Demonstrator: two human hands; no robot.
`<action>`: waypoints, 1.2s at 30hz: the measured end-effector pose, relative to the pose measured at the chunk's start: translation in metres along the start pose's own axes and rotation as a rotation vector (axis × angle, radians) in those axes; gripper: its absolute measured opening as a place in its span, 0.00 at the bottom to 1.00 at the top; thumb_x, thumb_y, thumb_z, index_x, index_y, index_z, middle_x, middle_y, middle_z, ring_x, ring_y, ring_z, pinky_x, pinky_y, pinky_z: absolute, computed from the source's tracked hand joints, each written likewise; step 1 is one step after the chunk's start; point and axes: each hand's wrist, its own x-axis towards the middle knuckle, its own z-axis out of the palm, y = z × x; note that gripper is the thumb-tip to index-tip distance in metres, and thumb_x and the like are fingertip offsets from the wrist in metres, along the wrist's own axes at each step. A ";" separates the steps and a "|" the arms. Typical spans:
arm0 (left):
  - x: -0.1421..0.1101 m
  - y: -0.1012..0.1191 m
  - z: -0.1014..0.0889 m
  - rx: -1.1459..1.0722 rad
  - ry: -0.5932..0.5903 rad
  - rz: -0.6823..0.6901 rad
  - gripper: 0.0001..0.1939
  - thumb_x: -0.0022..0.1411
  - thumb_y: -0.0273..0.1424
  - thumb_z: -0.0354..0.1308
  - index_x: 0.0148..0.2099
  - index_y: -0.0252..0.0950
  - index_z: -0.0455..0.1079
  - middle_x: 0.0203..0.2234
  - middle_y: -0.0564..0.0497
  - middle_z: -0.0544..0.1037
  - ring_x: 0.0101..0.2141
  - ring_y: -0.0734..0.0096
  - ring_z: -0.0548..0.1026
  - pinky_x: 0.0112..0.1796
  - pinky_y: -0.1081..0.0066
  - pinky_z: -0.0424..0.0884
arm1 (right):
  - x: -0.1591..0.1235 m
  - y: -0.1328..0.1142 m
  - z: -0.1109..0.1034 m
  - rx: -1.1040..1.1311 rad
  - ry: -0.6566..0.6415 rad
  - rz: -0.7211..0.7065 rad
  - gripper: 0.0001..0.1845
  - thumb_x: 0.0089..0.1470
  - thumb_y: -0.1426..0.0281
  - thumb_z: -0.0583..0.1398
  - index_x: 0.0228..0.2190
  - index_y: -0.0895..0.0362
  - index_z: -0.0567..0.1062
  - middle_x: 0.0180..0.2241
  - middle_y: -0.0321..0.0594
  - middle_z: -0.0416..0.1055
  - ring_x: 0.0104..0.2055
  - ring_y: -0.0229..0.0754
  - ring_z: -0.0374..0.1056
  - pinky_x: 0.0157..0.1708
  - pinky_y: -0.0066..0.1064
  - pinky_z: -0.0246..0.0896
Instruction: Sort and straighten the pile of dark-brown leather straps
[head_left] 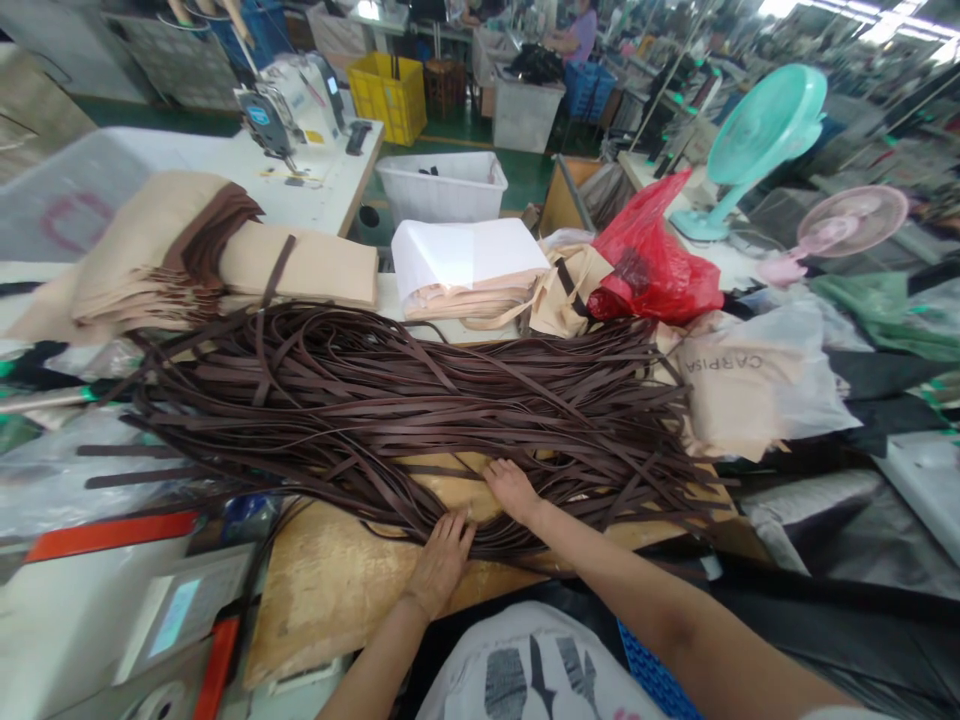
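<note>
A wide heap of long dark brown straps lies across a wooden board in front of me. My left hand rests palm down on the near edge of the heap, its fingers stretched over a curved bunch of straps. Further right and a little higher, my right hand lies on the straps beside a bare patch of board, fingers extended and slightly bent. Neither hand shows a strap lifted off the board. The undersides of both hands are hidden.
Behind the heap are stacked beige pieces, white paper and a red plastic bag. A sewing machine stands back left, a turquoise fan back right. A device with a lit display sits front left.
</note>
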 end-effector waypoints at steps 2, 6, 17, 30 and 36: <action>0.003 -0.002 -0.003 -0.006 0.002 0.026 0.20 0.55 0.22 0.54 0.52 0.33 0.61 0.62 0.33 0.55 0.61 0.50 0.56 0.56 0.46 0.58 | -0.016 -0.011 0.002 0.029 -0.043 -0.122 0.09 0.56 0.78 0.56 0.40 0.60 0.72 0.39 0.43 0.71 0.44 0.43 0.65 0.47 0.33 0.59; 0.006 -0.006 -0.007 -0.046 -0.016 0.119 0.20 0.54 0.22 0.55 0.51 0.32 0.63 0.59 0.36 0.63 0.61 0.56 0.58 0.59 0.54 0.57 | -0.033 -0.013 -0.006 0.034 -0.068 -0.183 0.06 0.59 0.67 0.58 0.36 0.56 0.73 0.37 0.38 0.70 0.41 0.39 0.65 0.45 0.28 0.60; -0.001 -0.002 0.000 -0.083 0.002 0.025 0.33 0.56 0.21 0.54 0.62 0.33 0.48 0.50 0.39 0.69 0.53 0.56 0.67 0.56 0.52 0.62 | 0.001 0.017 -0.007 -0.079 0.071 0.140 0.09 0.59 0.79 0.53 0.38 0.58 0.71 0.40 0.46 0.67 0.48 0.48 0.61 0.50 0.40 0.57; 0.010 0.003 -0.007 -0.008 -0.013 -0.067 0.51 0.42 0.21 0.69 0.65 0.36 0.48 0.54 0.40 0.66 0.50 0.52 0.68 0.51 0.54 0.67 | -0.041 -0.023 -0.005 0.024 -0.066 -0.163 0.11 0.57 0.62 0.60 0.40 0.54 0.72 0.38 0.37 0.71 0.42 0.40 0.67 0.42 0.27 0.63; 0.004 0.003 -0.005 0.018 -0.014 -0.008 0.26 0.54 0.28 0.62 0.56 0.34 0.64 0.56 0.42 0.67 0.55 0.51 0.64 0.58 0.47 0.57 | -0.003 0.011 -0.036 -0.072 0.087 0.061 0.14 0.65 0.71 0.47 0.43 0.60 0.70 0.41 0.49 0.69 0.44 0.46 0.64 0.47 0.40 0.58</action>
